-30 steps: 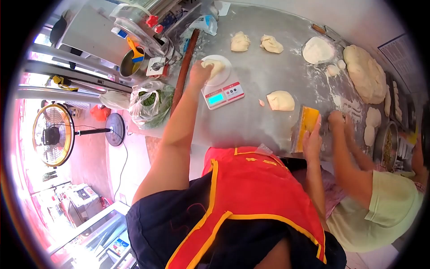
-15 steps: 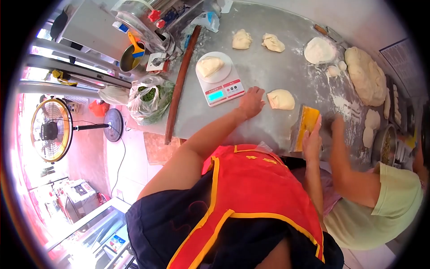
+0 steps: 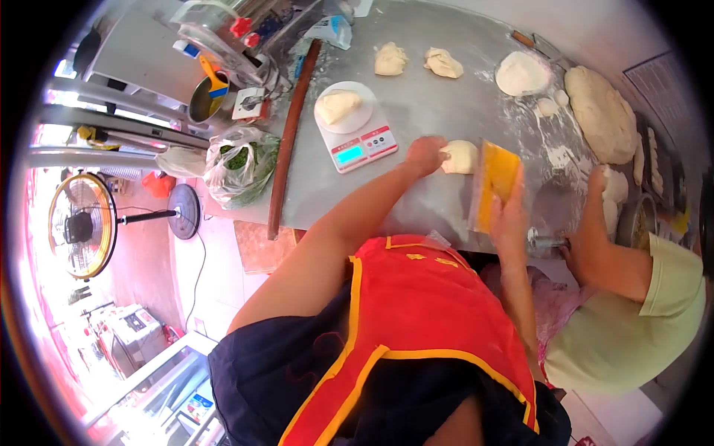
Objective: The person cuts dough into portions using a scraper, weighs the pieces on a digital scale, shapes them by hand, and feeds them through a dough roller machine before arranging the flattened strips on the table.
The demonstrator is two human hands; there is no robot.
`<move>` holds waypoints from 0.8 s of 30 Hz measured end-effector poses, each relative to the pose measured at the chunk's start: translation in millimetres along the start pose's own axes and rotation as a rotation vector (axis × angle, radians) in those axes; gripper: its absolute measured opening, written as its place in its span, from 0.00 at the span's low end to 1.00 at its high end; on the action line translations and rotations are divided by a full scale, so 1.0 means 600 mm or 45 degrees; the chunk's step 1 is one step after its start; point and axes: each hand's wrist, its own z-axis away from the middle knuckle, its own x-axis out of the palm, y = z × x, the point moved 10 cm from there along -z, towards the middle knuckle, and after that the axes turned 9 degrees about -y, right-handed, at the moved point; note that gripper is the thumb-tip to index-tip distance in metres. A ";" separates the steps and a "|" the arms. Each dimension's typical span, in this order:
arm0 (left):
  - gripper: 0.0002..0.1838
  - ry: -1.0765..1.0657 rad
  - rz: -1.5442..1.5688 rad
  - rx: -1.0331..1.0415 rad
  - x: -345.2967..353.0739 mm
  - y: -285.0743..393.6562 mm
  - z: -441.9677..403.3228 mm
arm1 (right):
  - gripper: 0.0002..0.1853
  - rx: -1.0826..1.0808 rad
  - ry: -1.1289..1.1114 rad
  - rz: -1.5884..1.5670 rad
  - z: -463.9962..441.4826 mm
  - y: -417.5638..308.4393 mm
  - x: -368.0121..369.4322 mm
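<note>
My left hand (image 3: 426,156) has its fingers closed at the left edge of a cut dough piece (image 3: 461,157) on the metal table (image 3: 401,193). Its fingertips are partly hidden. Just right of that dough, my right hand (image 3: 508,215) grips a scraper (image 3: 500,178) with a yellow handle, held upright. A white kitchen scale (image 3: 379,141) with a lit blue display stands to the left. One dough lump (image 3: 338,107) rests on its round plate.
Two dough lumps (image 3: 390,59) (image 3: 444,63) lie at the back. Flour (image 3: 523,73) and a large dough mass (image 3: 601,115) are at right. A wooden rod (image 3: 294,141) lies left, beside a bag of greens (image 3: 242,165). A co-worker's arm (image 3: 606,253) reaches in from the right.
My left hand left the dough on the scale and moved right to the cut piece. The scraper in my right hand shifted up and left, closer to it. The co-worker's arm moved right.
</note>
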 end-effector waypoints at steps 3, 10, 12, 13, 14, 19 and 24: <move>0.14 0.016 0.039 -0.058 0.006 -0.015 0.008 | 0.41 0.201 -0.317 -0.228 -0.001 -0.017 0.045; 0.10 0.105 -0.113 -0.109 -0.012 -0.011 0.028 | 0.42 0.104 -0.441 -0.006 -0.011 -0.019 0.129; 0.09 0.113 -0.107 -0.107 -0.011 -0.013 0.033 | 0.44 0.076 -0.496 0.097 -0.011 -0.024 0.144; 0.08 0.116 -0.105 -0.108 -0.011 -0.015 0.036 | 0.44 0.068 -0.508 0.107 -0.012 -0.024 0.149; 0.08 0.127 -0.128 -0.105 -0.009 -0.017 0.038 | 0.45 0.059 -0.519 0.116 -0.015 -0.025 0.154; 0.06 0.149 -0.256 -0.189 -0.017 -0.012 0.036 | 0.46 0.001 -0.502 0.221 -0.047 -0.045 0.190; 0.09 0.240 0.086 -0.190 -0.066 -0.031 0.054 | 0.45 -0.017 -0.405 0.226 -0.080 -0.037 0.204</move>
